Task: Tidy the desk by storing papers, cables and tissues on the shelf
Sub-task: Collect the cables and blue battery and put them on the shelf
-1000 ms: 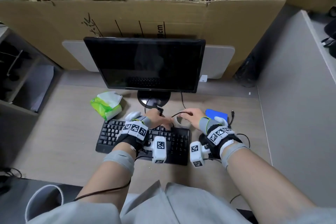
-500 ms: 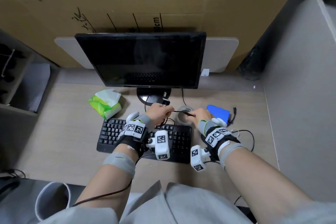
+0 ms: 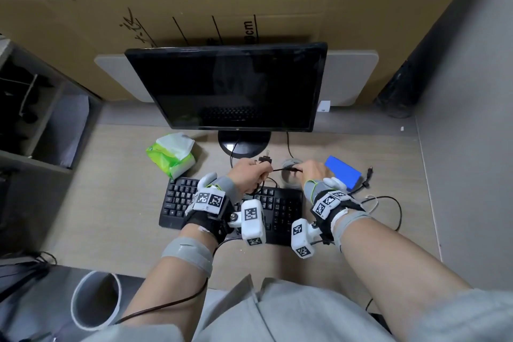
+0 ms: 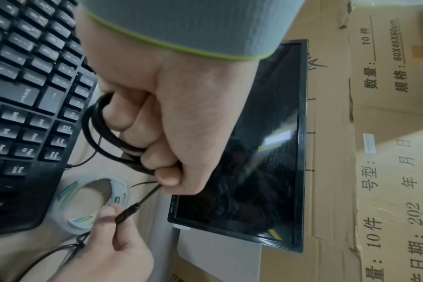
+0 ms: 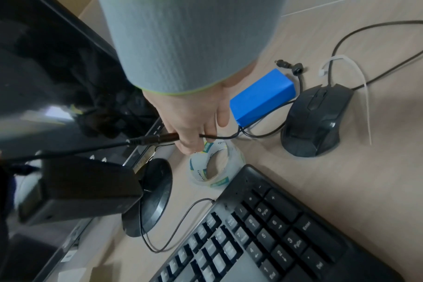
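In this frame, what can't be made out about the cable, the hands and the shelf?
- Cable coils: hidden inside left hand fist, left wrist view.
- Black adapter: blurred, right wrist view.
- Shelf contents: dark, cut by head view's left edge.
- Right hand fingertips: behind connector.

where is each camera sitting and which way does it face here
head: worn on the head, looking down at the desk; both forearms, left hand and right hand show.
left wrist: looks along the left fist gripping the black cable.
right wrist: looks along the right hand toward the mouse.
All three share the tape roll.
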